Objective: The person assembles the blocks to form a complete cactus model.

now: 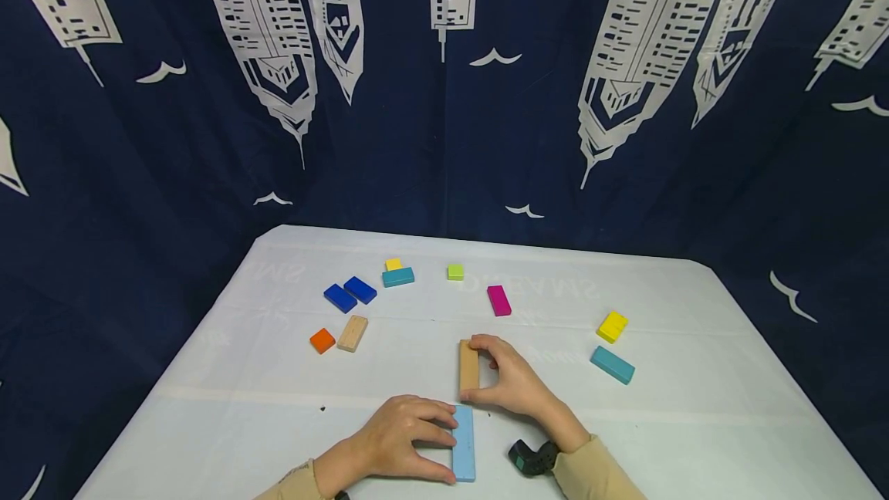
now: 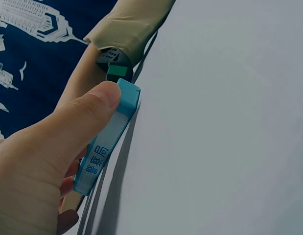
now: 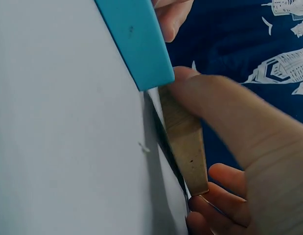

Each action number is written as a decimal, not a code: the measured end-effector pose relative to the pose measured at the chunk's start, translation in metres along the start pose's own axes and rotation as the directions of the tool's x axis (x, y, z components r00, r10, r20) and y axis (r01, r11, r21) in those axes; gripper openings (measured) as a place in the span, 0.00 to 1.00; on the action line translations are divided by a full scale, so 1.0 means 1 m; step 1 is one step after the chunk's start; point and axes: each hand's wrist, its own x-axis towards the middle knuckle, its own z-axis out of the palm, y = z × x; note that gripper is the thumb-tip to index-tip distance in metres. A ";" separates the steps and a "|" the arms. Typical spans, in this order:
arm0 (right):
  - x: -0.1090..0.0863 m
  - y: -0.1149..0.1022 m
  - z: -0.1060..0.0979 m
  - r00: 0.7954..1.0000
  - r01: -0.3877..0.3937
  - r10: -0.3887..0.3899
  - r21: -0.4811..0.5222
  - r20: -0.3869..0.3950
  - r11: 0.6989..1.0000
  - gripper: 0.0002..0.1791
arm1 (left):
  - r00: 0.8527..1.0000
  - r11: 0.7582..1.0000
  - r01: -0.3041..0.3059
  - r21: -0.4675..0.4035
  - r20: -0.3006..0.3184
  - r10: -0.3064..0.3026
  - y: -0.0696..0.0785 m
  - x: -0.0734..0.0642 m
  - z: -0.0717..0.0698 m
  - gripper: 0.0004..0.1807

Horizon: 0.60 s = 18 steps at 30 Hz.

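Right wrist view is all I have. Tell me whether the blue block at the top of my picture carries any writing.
Observer: It does. In the left wrist view, the light blue block shows dark printed characters on one face.

Operator: Now list the blocks lying to the right of the right hand.

Observer: Two, by the head view: a yellow block and, nearer the person, a teal block.
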 end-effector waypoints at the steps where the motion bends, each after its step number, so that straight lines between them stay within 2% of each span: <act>1: 0.000 0.000 0.000 1.000 0.009 -0.009 -0.014 0.002 1.000 0.43 | 1.000 1.000 -0.003 0.000 0.000 0.003 0.000 0.000 0.000 0.18; 5: -0.001 -0.001 0.000 0.999 0.045 -0.044 -0.052 0.024 0.998 0.45 | 1.000 1.000 -0.007 -0.005 -0.004 0.007 0.000 0.000 0.000 0.18; 12: -0.002 0.004 -0.001 0.990 0.113 -0.109 -0.045 0.093 0.993 0.36 | 1.000 0.999 0.009 -0.031 0.005 -0.009 0.001 0.000 0.000 0.18; 18: -0.004 0.002 -0.001 0.988 0.116 -0.113 -0.029 0.103 0.993 0.37 | 1.000 1.000 -0.002 -0.018 0.001 0.002 0.001 0.000 0.000 0.18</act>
